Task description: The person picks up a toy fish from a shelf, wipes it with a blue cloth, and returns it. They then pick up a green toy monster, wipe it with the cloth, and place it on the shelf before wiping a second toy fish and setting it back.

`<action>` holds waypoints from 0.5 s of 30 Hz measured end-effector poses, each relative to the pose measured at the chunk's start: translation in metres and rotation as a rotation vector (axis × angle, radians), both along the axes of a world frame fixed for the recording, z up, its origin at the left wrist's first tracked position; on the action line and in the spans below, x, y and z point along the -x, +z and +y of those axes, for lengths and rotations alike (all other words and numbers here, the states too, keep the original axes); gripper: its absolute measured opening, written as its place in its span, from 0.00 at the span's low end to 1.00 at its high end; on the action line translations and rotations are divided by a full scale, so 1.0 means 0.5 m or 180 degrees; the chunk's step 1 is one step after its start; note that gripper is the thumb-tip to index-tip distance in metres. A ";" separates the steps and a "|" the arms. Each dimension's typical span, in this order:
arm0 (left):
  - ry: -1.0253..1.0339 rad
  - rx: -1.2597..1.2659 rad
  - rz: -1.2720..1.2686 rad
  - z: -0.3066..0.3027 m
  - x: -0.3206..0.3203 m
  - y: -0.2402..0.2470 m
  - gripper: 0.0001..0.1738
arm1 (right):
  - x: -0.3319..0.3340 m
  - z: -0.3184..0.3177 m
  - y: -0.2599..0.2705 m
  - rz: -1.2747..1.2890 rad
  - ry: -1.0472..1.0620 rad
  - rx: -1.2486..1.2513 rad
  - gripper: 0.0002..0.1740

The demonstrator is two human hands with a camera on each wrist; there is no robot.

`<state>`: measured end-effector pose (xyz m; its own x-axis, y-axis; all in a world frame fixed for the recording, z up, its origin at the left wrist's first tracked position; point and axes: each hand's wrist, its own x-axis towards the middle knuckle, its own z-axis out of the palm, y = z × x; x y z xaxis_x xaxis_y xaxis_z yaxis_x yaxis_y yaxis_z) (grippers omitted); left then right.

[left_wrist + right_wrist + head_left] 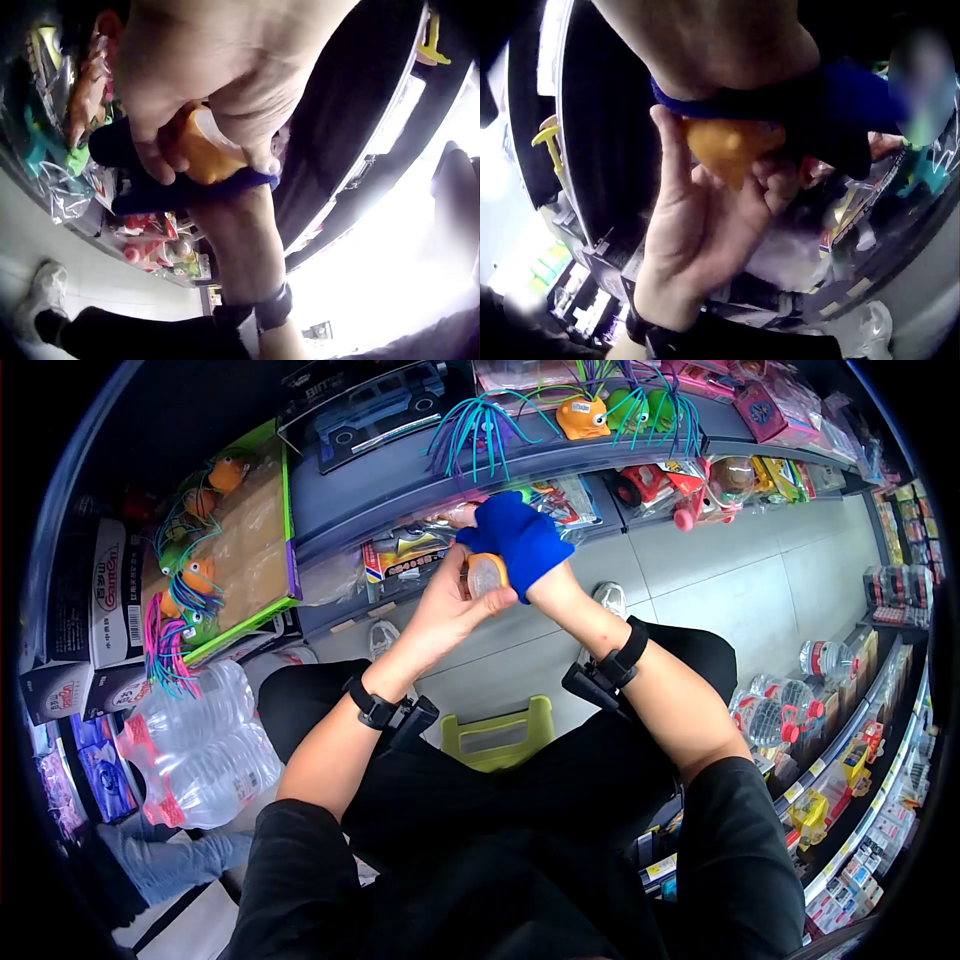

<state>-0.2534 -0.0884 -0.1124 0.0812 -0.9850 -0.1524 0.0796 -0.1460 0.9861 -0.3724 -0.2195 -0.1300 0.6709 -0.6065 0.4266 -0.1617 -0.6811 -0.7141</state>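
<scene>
My left hand (452, 600) grips a small orange toy (487, 572) with a pale, translucent side, thumb and fingers around it. In the left wrist view the toy (210, 154) shows orange between thumb and fingers, close against dark blue cloth. A bright blue cloth (515, 540) covers my right hand (550, 588) like a mitt, from the fingers to near the wrist. It touches the toy from the right. The right fingers are hidden under the cloth, so I cannot tell how they are curled.
A shelf (370, 490) ahead bears stringy-haired toys (582, 418) and a boxed model car (380, 410). More such toys lie in a green-edged carton (250, 530) on the left. Water bottles (215, 780) stand at left; others (770, 710) at right. A green stool (497, 735) is between the legs.
</scene>
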 end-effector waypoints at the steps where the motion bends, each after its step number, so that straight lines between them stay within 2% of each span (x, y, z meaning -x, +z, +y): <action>1: -0.0042 0.0063 0.0036 0.001 0.001 0.009 0.30 | -0.003 -0.009 -0.006 -0.0024 0.0010 0.0135 0.12; 2: -0.0084 0.0128 0.0072 0.002 0.001 0.021 0.27 | -0.003 -0.009 -0.017 -0.0117 -0.0035 -0.0282 0.07; 3: -0.0125 0.0195 0.0109 0.001 0.002 0.042 0.25 | 0.000 -0.004 -0.008 -0.0364 0.0029 -0.1231 0.07; 5: -0.0054 -0.0097 0.0802 -0.001 -0.013 0.065 0.23 | 0.009 0.017 0.041 -0.0849 0.0179 -0.3126 0.07; 6: 0.0012 -0.0108 0.1196 -0.003 -0.019 0.074 0.24 | 0.016 0.027 0.072 -0.0788 0.0176 -0.3425 0.09; 7: 0.0075 -0.0117 0.1590 -0.006 -0.025 0.077 0.25 | 0.012 0.024 0.082 -0.0932 0.0260 -0.3733 0.17; 9: 0.0261 -0.0021 0.1195 -0.012 -0.037 0.069 0.27 | 0.018 0.027 0.132 -0.0972 0.0086 -0.4690 0.11; 10: 0.0441 0.0025 0.0964 -0.014 -0.038 0.072 0.27 | 0.001 0.020 0.084 -0.1435 0.0007 -0.4298 0.13; 11: 0.0620 0.0073 0.0729 -0.018 -0.041 0.073 0.26 | -0.002 0.002 0.044 -0.0992 0.0282 -0.3135 0.14; 12: 0.0829 0.0223 0.0159 -0.032 -0.052 0.065 0.24 | -0.003 -0.014 0.041 -0.0563 0.0533 -0.1958 0.16; 15: 0.0909 0.0459 -0.0571 -0.030 -0.055 0.062 0.24 | 0.017 0.001 0.032 -0.0624 0.0926 -0.1566 0.21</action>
